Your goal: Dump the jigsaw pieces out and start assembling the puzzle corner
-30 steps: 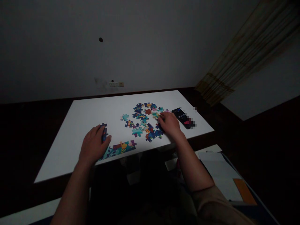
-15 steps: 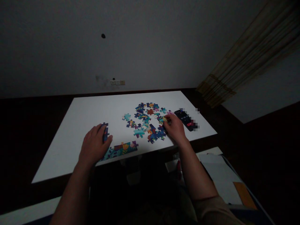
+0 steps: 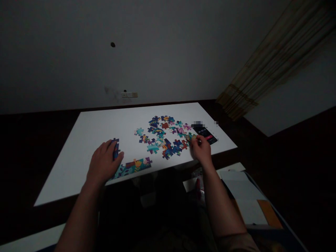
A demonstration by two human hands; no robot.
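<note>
My left hand [image 3: 105, 159] lies flat with its fingers stretched out, covering part of a joined puzzle corner. A dark blue edge strip [image 3: 116, 147] of that corner shows beside the fingers, and a teal bottom strip [image 3: 136, 166] runs along the front of the table. My right hand [image 3: 202, 150] is closed in a pinch on a green and yellow puzzle piece [image 3: 191, 137], at the right side of the loose pieces. Several loose jigsaw pieces [image 3: 154, 148] in blue, teal, pink and brown form a cluster between my hands.
A phone [image 3: 206, 133] with a running timer lies just beyond my right hand on the white table [image 3: 86, 133]. Papers and a folder [image 3: 249, 206] rest on a lower surface at the right. A wall socket [image 3: 129, 95] and a curtain [image 3: 244, 77] are behind.
My right hand has moved right, toward the phone, carrying the green and yellow puzzle piece away from the cluster. My left hand keeps its place on the joined pieces. The view has shifted slightly.
</note>
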